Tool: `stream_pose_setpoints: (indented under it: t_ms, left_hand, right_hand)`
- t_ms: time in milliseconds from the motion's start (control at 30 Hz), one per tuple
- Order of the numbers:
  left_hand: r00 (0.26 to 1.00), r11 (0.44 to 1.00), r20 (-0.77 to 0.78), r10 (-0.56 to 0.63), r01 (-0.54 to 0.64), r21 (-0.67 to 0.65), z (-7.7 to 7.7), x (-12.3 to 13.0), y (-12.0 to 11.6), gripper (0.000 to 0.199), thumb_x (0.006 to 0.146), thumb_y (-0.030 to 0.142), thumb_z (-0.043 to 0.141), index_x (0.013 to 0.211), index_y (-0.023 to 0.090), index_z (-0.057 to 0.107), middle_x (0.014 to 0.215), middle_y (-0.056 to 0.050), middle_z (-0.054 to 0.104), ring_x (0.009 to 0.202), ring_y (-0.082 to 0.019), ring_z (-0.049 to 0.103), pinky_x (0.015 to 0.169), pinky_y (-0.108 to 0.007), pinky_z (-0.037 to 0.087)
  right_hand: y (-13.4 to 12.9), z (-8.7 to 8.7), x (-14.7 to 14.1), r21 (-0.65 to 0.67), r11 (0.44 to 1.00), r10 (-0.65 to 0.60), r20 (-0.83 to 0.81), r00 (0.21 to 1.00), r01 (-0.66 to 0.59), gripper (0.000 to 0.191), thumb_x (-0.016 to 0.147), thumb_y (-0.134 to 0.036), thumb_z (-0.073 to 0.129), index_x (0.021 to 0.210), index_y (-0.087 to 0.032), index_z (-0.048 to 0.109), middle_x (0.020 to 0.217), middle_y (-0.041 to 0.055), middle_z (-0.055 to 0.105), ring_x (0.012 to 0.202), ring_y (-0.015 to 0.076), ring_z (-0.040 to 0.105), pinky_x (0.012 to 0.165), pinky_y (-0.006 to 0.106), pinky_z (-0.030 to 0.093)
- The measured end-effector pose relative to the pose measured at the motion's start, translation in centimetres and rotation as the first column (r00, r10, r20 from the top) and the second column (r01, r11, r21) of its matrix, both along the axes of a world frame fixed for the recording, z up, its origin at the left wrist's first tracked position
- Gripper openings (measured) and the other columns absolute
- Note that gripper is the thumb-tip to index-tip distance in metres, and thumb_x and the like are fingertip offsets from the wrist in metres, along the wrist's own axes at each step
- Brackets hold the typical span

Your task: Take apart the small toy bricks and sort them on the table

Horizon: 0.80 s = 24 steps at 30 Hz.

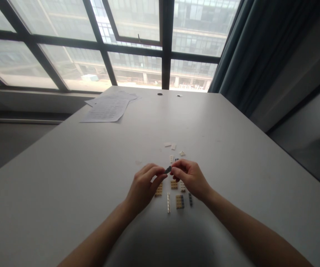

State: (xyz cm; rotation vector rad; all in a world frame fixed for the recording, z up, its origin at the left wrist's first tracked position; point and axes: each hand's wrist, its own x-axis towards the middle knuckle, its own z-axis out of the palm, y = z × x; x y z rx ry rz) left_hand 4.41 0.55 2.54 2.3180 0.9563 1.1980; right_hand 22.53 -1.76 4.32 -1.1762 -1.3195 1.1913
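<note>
Over the table [93,155], dark piece [168,170] pinched by left hand [144,182] and right hand [192,178].
Best held level, by the ends.

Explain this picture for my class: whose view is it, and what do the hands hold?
No machine is at work here. A person wears one camera on the head, and this single picture looks forward and down from it. The bare left hand and right hand pinch a small dark piece between them. On the white table lie a narrow pale strip, a tan-and-dark block, a dark strip and other small studded pieces. Printed papers lie farther off.
</note>
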Motion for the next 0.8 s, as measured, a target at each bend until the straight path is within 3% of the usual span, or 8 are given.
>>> stream_pose_setpoints:
  t_ms: [200,300,500,667,800]
  left_hand:
    - [0.996,0.997,-0.063,0.063,-0.06,0.048,0.28,0.12,-0.15,0.013,0.092,0.025,0.052,0.087,0.017,0.061,0.077,-0.002,0.061,0.072,-0.014,0.056,0.067,-0.025,0.043]
    - [0.995,0.998,-0.08,0.063,-0.062,0.015,0.33,0.2,-0.22,0.021,0.093,0.026,0.049,0.078,0.017,0.06,0.072,-0.001,0.058,0.067,-0.013,0.053,0.065,-0.024,0.041]
    - [0.995,0.994,-0.059,0.074,-0.079,-0.078,0.46,0.25,-0.35,0.028,0.094,0.029,0.047,0.069,0.017,0.056,0.066,0.001,0.055,0.063,-0.012,0.05,0.062,-0.023,0.038]
    - [0.995,0.981,-0.016,0.102,-0.104,-0.161,0.49,0.26,-0.31,0.034,0.093,0.033,0.047,0.064,0.017,0.053,0.062,0.002,0.053,0.059,-0.011,0.049,0.059,-0.022,0.037]
    - [0.995,0.972,0.033,0.09,-0.081,-0.221,0.5,0.27,-0.32,0.035,0.094,0.036,0.044,0.069,0.017,0.057,0.063,0.001,0.056,0.06,-0.012,0.051,0.059,-0.023,0.039]
  right_hand:
    - [-0.07,-0.09,0.06,0.037,0.999,-0.034,0.221,0.975,0.026,0.018,0.083,-0.031,0.059,0.077,-0.016,0.064,0.066,0.0014,0.062,0.059,0.0126,0.056,0.057,0.025,0.045]
    - [-0.25,0.12,-0.04,0.109,0.991,-0.1,0.284,0.954,0.071,0.015,0.081,-0.029,0.062,0.086,-0.016,0.065,0.069,0.0003,0.062,0.059,0.0115,0.054,0.056,0.023,0.044]
    - [-0.45,-0.11,-0.15,0.025,0.994,0.099,0.257,0.961,-0.108,0.02,0.086,-0.031,0.056,0.079,-0.016,0.067,0.063,-0.0007,0.058,0.057,0.011,0.052,0.054,0.022,0.041]
    - [-0.41,-0.46,-0.17,-0.094,0.962,0.263,0.078,0.962,-0.256,0.019,0.083,-0.031,0.059,0.079,-0.014,0.068,0.068,0.0015,0.063,0.062,0.0119,0.057,0.061,0.024,0.046]
    - [-0.4,-0.5,-0.24,-0.144,0.944,0.295,-0.03,0.955,-0.297,0.019,0.081,-0.032,0.061,0.078,-0.014,0.068,0.07,0.0025,0.066,0.061,0.0111,0.057,0.062,0.024,0.047]
